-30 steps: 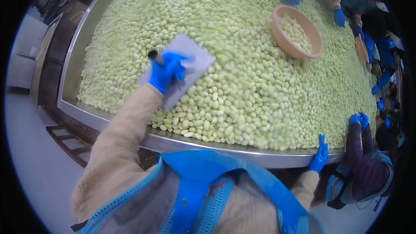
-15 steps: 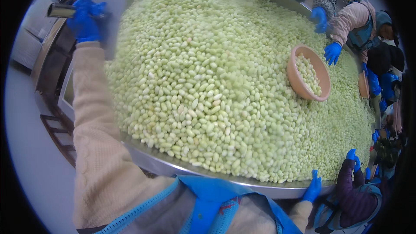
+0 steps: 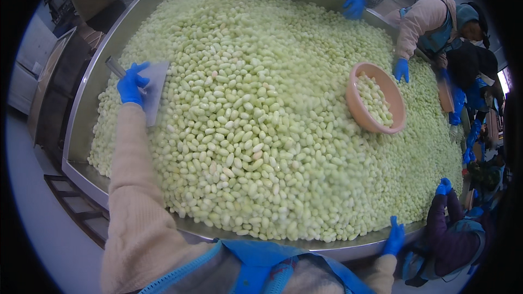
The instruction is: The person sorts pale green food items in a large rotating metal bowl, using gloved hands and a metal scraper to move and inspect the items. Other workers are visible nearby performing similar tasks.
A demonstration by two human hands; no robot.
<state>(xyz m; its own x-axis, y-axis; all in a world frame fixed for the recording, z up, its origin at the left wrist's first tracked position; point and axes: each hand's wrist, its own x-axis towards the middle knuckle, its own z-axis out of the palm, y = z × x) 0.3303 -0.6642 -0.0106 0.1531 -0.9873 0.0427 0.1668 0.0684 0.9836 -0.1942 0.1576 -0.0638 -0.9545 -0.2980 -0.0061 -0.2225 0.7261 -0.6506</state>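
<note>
Scraper [image 3: 154,91], flat grey metal blade with short handle, lying at about 9 o'clock on heap of pale green beans [image 3: 261,109]. Left hand [image 3: 132,84], blue-gloved, fingers clamped on scraper's handle end, blade resting on beans near left wall of steel bench [image 3: 87,114]. Right hand [image 3: 394,236], blue-gloved, at 5 o'clock, set on bench rim; fingers apparently together and extended, though foreshortened here. Pinkish bowl [image 3: 375,105] at 3 o'clock, tilted, partly filled with beans, sunk into heap. Other workers' gloved hands [image 3: 401,68] at 1 to 2 o'clock, one just beside bowl's upper rim.
</note>
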